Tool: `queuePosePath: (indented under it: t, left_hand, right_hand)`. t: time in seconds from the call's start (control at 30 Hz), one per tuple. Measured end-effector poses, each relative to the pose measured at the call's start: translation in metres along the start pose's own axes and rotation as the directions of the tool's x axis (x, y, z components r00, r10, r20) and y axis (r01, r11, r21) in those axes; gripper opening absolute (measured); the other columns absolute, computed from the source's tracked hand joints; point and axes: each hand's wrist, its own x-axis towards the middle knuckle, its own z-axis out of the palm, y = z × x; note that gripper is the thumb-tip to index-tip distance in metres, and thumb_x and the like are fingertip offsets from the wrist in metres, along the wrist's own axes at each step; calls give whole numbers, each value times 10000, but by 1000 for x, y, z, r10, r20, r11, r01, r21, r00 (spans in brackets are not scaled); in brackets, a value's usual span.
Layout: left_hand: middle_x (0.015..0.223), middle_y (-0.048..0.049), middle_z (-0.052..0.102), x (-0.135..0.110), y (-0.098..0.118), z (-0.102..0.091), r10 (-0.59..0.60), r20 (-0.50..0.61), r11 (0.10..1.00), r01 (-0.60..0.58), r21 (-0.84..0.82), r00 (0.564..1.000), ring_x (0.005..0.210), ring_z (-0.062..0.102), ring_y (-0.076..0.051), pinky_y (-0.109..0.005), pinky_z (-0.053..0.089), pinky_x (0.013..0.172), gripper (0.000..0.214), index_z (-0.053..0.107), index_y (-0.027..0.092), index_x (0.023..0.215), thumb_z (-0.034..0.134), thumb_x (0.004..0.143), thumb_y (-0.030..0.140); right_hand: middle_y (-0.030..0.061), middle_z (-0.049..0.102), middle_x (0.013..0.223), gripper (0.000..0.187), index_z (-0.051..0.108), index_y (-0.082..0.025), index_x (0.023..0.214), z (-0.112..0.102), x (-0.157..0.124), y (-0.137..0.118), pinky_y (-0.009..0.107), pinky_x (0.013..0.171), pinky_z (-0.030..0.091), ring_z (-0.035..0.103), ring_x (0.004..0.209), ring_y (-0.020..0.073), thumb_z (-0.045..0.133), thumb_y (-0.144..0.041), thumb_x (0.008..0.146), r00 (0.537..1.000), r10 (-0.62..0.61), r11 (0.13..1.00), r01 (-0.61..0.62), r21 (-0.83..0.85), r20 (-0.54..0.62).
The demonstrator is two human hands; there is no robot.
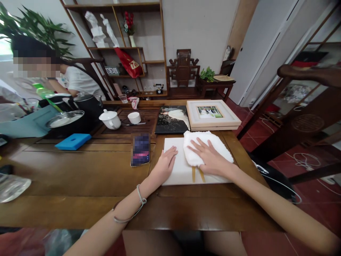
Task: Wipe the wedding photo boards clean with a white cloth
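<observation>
A flat white board (pixel 177 174) lies near the table's front edge, with two yellowish strips (pixel 194 175) showing at its near side. On its upper right part rests a folded white cloth (pixel 222 151), which hides that part of the board. My right hand (pixel 209 156) presses flat on the cloth, fingers spread. At the board's left edge, my left hand (pixel 168 165) lies with its fingers stretched out over the white surface. Just beyond the board are a dark photo panel (pixel 170 121) and a light framed picture (pixel 214 113).
A phone (pixel 140 151) lies left of the board. Farther left are a blue block (pixel 73 141), a white lidded cup (pixel 109 119), a small white bowl (pixel 134 117) and a dark kettle (pixel 86 103). Another person (pixel 80 80) sits at the far left. A wooden chair (pixel 306 117) stands on the right.
</observation>
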Motion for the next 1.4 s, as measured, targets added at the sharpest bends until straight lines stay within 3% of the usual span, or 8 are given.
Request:
queuePosePath:
  t: [0.3, 0.43, 0.63, 0.8, 1.03, 1.13, 1.27, 1.4]
  left_hand:
    - [1367, -156, 570, 1, 0, 0, -2, -4, 1000, 3, 28, 1000, 1336, 471, -271, -584, 264, 1141, 319, 625, 157, 1149, 393, 931, 146]
    - [1374, -167, 561, 1, 0, 0, 11, 12, 999, -12, 39, 1000, 1341, 464, -274, -583, 273, 1136, 321, 619, 144, 1146, 378, 934, 143]
    - [1379, -160, 559, 1, 0, -1, 17, 17, 1000, -18, 25, 1000, 1347, 455, -277, -587, 277, 1135, 324, 616, 159, 1157, 371, 944, 163]
    - [1373, -165, 562, 2, 1, -3, 21, 28, 999, -22, 32, 999, 1350, 451, -280, -583, 272, 1139, 333, 616, 142, 1156, 360, 943, 150]
    - [1388, -169, 547, 2, 2, -3, 1, 30, 999, -3, 40, 1000, 1353, 448, -276, -566, 273, 1145, 360, 607, 124, 1189, 353, 935, 137]
    - [1376, -174, 556, 1, 1, -2, 5, 14, 1000, -5, 18, 1000, 1342, 462, -278, -566, 274, 1143, 365, 611, 115, 1193, 356, 934, 147]
    - [1333, -160, 598, 2, 0, -3, -12, -16, 999, 11, -44, 1000, 1321, 489, -272, -545, 284, 1143, 349, 649, 133, 1142, 364, 952, 197]
    - [1305, -133, 626, 3, 0, -5, -35, -43, 994, 30, -107, 998, 1287, 529, -252, -496, 328, 1135, 346, 643, 151, 1166, 381, 947, 213]
  right_hand:
    - [148, 113, 1594, 1027, 268, -127, 1514, 2, -75, -65, 695, 1106, 18, -60, 1449, 390, 567, -130, 532, 972, -127, 991, 117, 63, 197]
    - [80, 203, 1589, 900, 302, -192, 1506, -11, -47, -38, 630, 1142, 100, 57, 1468, 314, 521, -136, 635, 981, -73, 984, 42, 172, 177]
    - [135, 278, 1560, 676, 316, -118, 1493, -14, 22, 3, 568, 1137, 211, 178, 1454, 295, 434, -253, 841, 995, 103, 986, -103, 129, 10]
    - [202, 266, 1554, 756, 359, -55, 1464, 3, 27, -28, 665, 1117, 73, 109, 1441, 419, 557, -230, 755, 997, 69, 996, -71, -45, -32]
    - [318, 301, 1493, 853, 370, 59, 1427, 21, -43, -99, 654, 1120, 133, 182, 1398, 496, 630, -372, 739, 987, -162, 970, 160, -185, 3]
    - [282, 376, 1472, 770, 431, 49, 1395, 8, -44, -91, 601, 1158, 88, 184, 1423, 426, 586, -356, 759, 983, -181, 976, 183, -122, 22]
    - [224, 427, 1462, 694, 468, 13, 1383, -1, -12, -66, 590, 1160, 106, 188, 1429, 401, 550, -306, 773, 1000, 6, 988, -7, -157, -10]
    - [313, 353, 1468, 769, 390, 122, 1386, 17, 10, -73, 588, 1149, 153, 227, 1391, 475, 584, -292, 768, 995, 51, 962, -73, -264, -90]
